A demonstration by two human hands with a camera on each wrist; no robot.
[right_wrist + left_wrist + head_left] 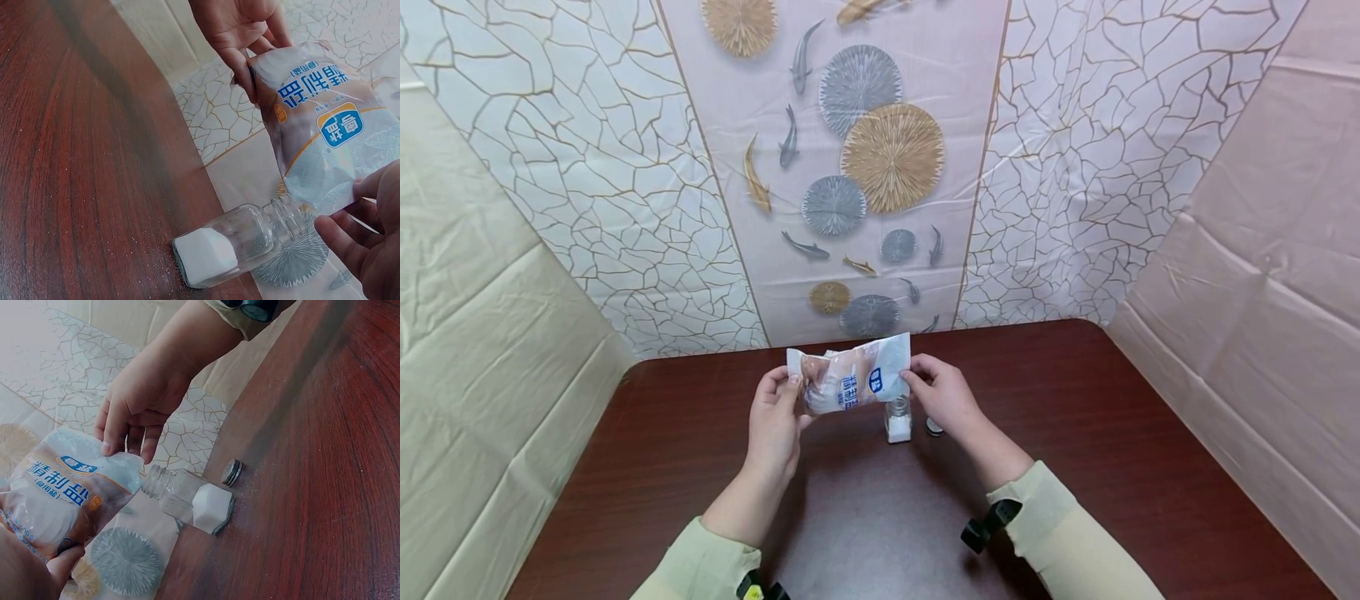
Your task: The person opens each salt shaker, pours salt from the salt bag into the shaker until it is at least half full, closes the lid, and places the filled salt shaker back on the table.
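A plastic bag of salt (pixel 857 379), printed in blue, is held sideways by both hands over the table. My left hand (pixel 775 429) grips its bulging end, where white salt shows through the film. With thumb and fingers, my right hand (pixel 947 398) pinches a corner of the pale, flatter end. Right under that end stands a small square glass jar (pixel 225 244), upright and uncapped, with white salt (pixel 211 508) in its lower part. The bag's corner overlaps the jar's threaded mouth (pixel 289 215) in the right wrist view. Beside the jar lies its metal lid (pixel 232 472).
Fine white grains (pixel 150 256) are scattered on the dark red wooden table (pixel 865 517) around the jar. Patterned cloth (pixel 865 167) hangs behind the table's far edge, with plain beige cloth (pixel 497 333) at the sides.
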